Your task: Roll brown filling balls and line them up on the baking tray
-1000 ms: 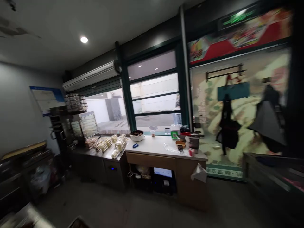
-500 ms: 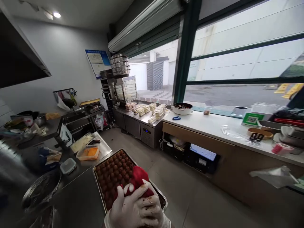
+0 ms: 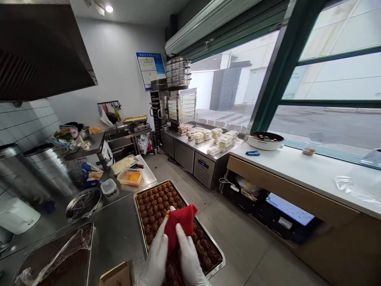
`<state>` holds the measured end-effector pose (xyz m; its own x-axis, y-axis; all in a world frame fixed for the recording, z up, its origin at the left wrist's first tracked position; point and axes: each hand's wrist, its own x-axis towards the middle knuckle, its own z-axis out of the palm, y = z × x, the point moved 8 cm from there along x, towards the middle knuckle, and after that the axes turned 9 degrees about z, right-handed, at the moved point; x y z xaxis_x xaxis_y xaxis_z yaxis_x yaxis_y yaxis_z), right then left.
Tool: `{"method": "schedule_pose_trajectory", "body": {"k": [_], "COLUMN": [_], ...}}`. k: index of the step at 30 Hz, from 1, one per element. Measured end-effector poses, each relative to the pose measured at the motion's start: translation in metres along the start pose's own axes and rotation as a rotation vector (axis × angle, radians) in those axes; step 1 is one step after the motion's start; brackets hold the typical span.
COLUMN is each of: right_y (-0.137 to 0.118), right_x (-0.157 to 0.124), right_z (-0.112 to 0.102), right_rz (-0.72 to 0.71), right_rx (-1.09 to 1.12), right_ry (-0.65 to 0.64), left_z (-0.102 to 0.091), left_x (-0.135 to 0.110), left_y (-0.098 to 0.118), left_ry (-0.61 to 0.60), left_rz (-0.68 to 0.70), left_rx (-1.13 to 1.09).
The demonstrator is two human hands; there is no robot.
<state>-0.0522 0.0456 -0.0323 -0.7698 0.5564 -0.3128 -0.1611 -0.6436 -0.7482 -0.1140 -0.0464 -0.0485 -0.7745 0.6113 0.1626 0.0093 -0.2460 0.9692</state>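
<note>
Red cloth (image 3: 180, 226) now spread, left hand (image 3: 156, 254), right hand (image 3: 188, 256) gripping it, over tray (image 3: 139, 222).

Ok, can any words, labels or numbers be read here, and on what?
None legible.
Blue wall notice: print too small.
Packets on the steel counter: labels blurred.
Card box by the gloved hands: a faint mark, unreadable.
Screen under the white counter: blank glare.

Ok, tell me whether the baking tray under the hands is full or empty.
Nearly full: the baking tray holds rows of brown balls, with the red cloth held over its near part.
</note>
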Motion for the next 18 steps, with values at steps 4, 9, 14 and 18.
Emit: {"method": "schedule_pose_trajectory", "body": {"k": [4,9,14,18], "right_y": [0.011,-0.001,-0.015,-0.026], "right_x": [0.011,0.016,0.026,0.039], "right_z": [0.009,0.038,0.046,0.043], "right_rz": [-0.021,-0.022,-0.025,0.02], "right_rx": [-0.076,-0.094,-0.214,-0.273], "right_ry": [0.052,-0.123,-0.175,-0.17], "left_z": [0.016,0.017,0.029,0.022], "left_x": [-0.017,-0.03,-0.031,-0.036], "left_y": [0.014,0.046,0.089,0.098], "left_ry": [-0.128,-0.262,-0.625,-0.762], "left_rz": [0.214,0.367,0.566,0.597], "left_rx": [0.314,0.683,0.908,0.954]}}
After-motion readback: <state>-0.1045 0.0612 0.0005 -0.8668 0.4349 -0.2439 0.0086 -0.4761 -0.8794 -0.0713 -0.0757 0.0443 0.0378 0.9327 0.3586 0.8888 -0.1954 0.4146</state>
